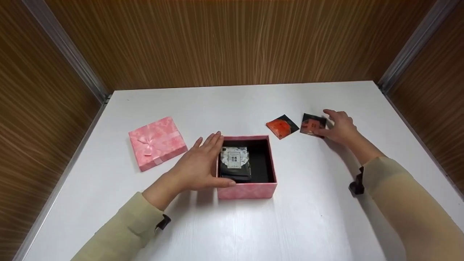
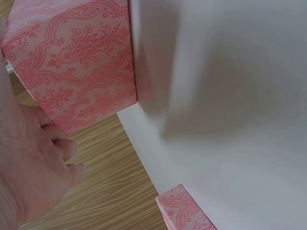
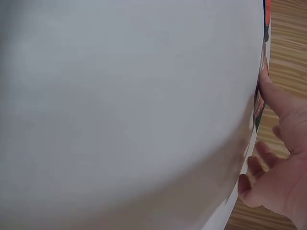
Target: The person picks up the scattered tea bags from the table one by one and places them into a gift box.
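Observation:
A pink open box (image 1: 247,191) with a dark inside stands in the middle of the table. My left hand (image 1: 198,167) rests against its left side, fingers extended and thumb over the front rim. In the left wrist view this hand (image 2: 36,158) lies along the patterned box wall (image 2: 86,62). Inside the box, on the left, lie dark sachets with a white-labelled one (image 1: 234,159) on top. At the right, my right hand (image 1: 340,127) touches a black-and-red sachet (image 1: 311,125) with its thumb; the other fingers are spread beside it. The right wrist view shows the thumb (image 3: 273,93) on this sachet.
An orange-and-black sachet (image 1: 282,127) lies between the box and the right hand. To the left sits the pink lid (image 1: 158,143) with a ribbon bow. Wood-grain panels (image 1: 232,43) enclose the white table (image 1: 304,224) at the back and sides.

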Motion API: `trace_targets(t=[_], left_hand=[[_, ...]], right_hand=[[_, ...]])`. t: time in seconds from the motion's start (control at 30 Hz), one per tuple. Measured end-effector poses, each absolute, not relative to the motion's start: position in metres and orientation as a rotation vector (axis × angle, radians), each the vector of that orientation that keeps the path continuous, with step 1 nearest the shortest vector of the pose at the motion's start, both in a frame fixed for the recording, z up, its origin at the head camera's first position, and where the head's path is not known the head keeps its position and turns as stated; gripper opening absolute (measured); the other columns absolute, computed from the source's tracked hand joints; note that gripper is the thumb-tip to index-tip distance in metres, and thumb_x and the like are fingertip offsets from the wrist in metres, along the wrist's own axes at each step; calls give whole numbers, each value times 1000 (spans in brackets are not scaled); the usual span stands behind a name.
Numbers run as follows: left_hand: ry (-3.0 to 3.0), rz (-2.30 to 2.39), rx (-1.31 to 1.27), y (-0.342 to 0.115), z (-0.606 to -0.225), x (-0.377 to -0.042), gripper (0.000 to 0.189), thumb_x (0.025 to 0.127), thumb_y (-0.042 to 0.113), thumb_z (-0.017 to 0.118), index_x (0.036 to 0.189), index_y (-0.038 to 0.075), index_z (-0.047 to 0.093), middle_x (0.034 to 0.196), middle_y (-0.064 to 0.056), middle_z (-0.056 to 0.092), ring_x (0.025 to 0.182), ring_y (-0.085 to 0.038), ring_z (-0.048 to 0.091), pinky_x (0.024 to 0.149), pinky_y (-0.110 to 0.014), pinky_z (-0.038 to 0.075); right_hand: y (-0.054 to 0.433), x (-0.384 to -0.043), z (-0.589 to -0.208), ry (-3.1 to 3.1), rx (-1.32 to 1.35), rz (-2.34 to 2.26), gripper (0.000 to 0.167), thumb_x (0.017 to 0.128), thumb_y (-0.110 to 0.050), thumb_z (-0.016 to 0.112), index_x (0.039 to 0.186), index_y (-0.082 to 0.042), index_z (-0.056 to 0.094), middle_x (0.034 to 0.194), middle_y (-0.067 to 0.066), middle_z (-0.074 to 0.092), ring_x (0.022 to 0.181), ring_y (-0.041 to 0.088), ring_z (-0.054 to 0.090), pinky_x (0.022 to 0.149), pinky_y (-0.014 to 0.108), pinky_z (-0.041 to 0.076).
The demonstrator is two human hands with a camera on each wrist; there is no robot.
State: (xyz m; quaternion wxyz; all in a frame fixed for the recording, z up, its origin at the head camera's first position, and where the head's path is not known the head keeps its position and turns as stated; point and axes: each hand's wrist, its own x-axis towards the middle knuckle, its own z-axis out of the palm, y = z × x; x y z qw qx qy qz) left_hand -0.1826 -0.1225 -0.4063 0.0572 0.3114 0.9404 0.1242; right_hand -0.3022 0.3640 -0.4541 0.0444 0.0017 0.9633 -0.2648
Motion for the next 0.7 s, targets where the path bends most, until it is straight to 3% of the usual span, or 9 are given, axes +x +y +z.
trace_targets(t=[0.1, 0.17, 0.47, 0.7], left_hand=[[2856, 377, 942, -123, -407, -182, 137, 78, 96, 54, 170, 4, 9, 178, -12, 5, 164, -25, 5, 131, -45, 5], [2860, 386, 946, -124, -407, -182, 138, 78, 97, 53, 170, 3, 10, 178, -13, 6, 164, -26, 6, 132, -45, 6], [2855, 406, 946, -124, -408, -182, 136, 79, 95, 56, 170, 4, 10, 178, -12, 7, 164, -26, 8, 132, -46, 6], [2845, 386, 933, -122, -405, -182, 138, 78, 97, 53, 170, 6, 7, 178, -9, 3, 164, -23, 4, 132, -44, 4]], right_hand=[[369, -297, -454, 2860, -25, -843, 102, 96, -45, 79, 169, -4, 21, 166, 38, 21, 152, 59, 17, 119, 75, 25], [371, -295, -454, 2819, -56, -872, 103, 97, -44, 78, 169, -3, 18, 168, 36, 20, 155, 57, 14, 122, 72, 21], [378, -283, -455, 2836, -103, -911, 90, 99, -28, 77, 168, -4, 26, 164, 28, 38, 155, 52, 22, 123, 69, 23], [378, -280, -452, 2831, -96, -933, 93, 97, -29, 80, 169, -6, 25, 159, 32, 41, 152, 51, 29, 122, 68, 25]])
